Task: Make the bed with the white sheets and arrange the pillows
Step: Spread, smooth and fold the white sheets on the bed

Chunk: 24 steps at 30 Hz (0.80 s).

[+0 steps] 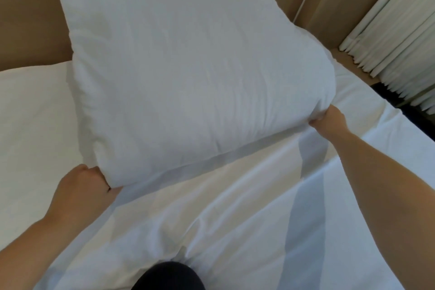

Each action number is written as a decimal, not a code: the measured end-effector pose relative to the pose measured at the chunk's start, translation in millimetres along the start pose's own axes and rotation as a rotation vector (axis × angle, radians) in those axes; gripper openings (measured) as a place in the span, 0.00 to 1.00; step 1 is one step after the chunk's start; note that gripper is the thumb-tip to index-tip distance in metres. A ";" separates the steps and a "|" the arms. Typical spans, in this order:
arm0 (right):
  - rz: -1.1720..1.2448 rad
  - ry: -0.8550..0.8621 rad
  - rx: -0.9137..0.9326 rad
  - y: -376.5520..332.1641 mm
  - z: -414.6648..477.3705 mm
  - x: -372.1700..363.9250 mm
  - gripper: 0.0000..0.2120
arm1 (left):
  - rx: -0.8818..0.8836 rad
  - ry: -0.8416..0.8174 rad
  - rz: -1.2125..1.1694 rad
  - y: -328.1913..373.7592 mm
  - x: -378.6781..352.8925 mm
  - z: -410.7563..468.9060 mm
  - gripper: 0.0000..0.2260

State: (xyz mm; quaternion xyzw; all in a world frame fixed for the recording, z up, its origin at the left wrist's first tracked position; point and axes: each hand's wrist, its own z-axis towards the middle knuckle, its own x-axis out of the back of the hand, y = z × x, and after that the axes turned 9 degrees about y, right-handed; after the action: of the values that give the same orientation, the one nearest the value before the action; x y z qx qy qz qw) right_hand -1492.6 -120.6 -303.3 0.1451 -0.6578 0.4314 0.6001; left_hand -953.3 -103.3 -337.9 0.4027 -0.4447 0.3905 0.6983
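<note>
Head view: pillow (188, 77) fills frame centre, lower edge on the white sheet (235, 207), top in front of the tan headboard (28, 19). Left grip (86, 183) clutches its lower-left corner, right grip (329, 120) its lower-right corner (both clenched on fabric). Second pillow (30, 113) mid left; curtain (395, 30) upper right.

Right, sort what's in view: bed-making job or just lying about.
Job: large white fabric pillow, gripped at its lower corners by left hand and right hand; second white pillow on the left; white bed sheet.
Lying about: white pleated curtains; tan panel behind the bed.
</note>
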 end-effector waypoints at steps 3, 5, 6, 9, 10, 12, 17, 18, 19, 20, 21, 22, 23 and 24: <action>0.136 -0.021 -0.041 6.5 -1.0 1.7 0.20 | -0.006 -0.052 0.031 -2.6 4.7 -0.1 0.27; 0.141 -0.035 -0.044 10.5 0.2 4.5 0.16 | -0.048 -0.084 0.056 -6.3 6.4 0.9 0.28; 0.100 -0.024 -0.037 12.0 2.7 6.4 0.16 | -0.083 -0.060 0.080 -14.2 3.7 1.3 0.27; -0.119 0.064 -0.027 12.5 14.4 12.8 0.21 | -0.110 -0.071 0.154 -34.0 4.9 9.2 0.28; -0.147 0.093 -0.034 10.7 15.7 13.9 0.22 | -0.122 -0.056 0.170 -41.1 2.1 11.6 0.28; -0.092 0.085 -0.062 7.2 13.3 13.9 0.21 | -0.121 -0.082 0.170 -43.7 -1.0 13.7 0.28; 0.009 0.014 -0.083 5.6 -0.3 6.1 0.11 | 0.063 -0.132 0.110 -33.6 1.1 -4.8 0.14; 0.100 -0.001 -0.145 1.1 -2.7 6.9 0.17 | 0.119 -0.116 0.053 -31.7 2.2 -6.4 0.11; 0.242 -0.025 -0.218 -4.3 -5.1 7.9 0.23 | 0.200 -0.093 -0.027 -25.0 8.0 -4.3 0.07; 0.389 -0.033 -0.273 -10.9 -9.1 9.9 0.26 | 0.280 -0.035 -0.152 -19.6 13.3 1.0 0.03; 0.512 -0.013 -0.297 -18.6 -13.5 12.4 0.27 | 0.410 0.027 -0.313 -7.7 24.3 8.1 0.05; 0.583 0.029 -0.291 -27.9 -18.6 16.3 0.28 | 0.509 0.138 -0.475 2.7 35.2 17.2 0.09; 0.578 0.086 -0.249 -38.1 -23.4 19.9 0.29 | 0.548 0.293 -0.581 12.5 47.8 28.1 0.12; 0.492 0.155 -0.174 -49.4 -27.8 24.4 0.29 | 0.504 0.426 -0.591 22.2 60.1 39.1 0.14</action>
State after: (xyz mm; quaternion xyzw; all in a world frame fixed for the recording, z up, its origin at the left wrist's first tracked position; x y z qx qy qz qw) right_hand -1445.0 -121.0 -264.1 -0.1047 -0.6602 0.5157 0.5360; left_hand -967.4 -119.4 -265.9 0.5810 -0.0475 0.3445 0.7359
